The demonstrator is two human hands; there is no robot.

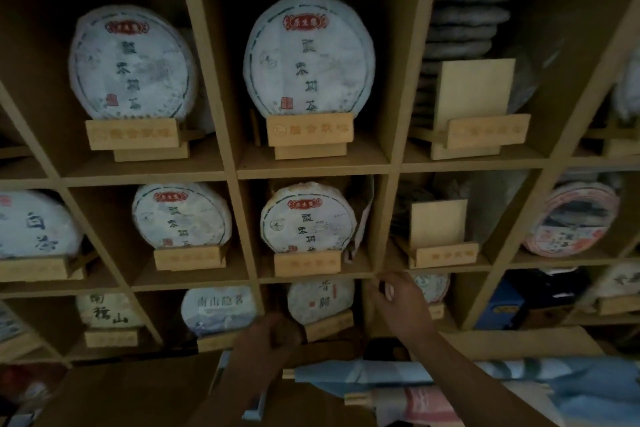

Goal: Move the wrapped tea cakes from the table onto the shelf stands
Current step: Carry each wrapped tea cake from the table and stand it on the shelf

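Observation:
Wrapped round tea cakes stand upright on wooden stands in the shelf compartments, such as the top-middle cake [309, 54] and the middle-row cake [308, 220]. A smaller cake [320, 302] sits on its stand [329, 324] in the bottom row. My left hand [270, 331] is just left of that stand, dark and blurred, so its grip is unclear. My right hand [393, 300] is raised at the shelf's vertical divider with loosely curled fingers, and I see nothing held in it. Two stands hold no cake: the upper right one [485, 130] and the one below it [446, 253].
Stacked dark cakes [467, 24] fill the back of the upper right compartment. A pink-wrapped cake [571, 222] leans at the far right. Blue and red paper-wrapped items [398, 378] lie below the shelf by my arms. A dark blue box [502, 305] stands at the lower right.

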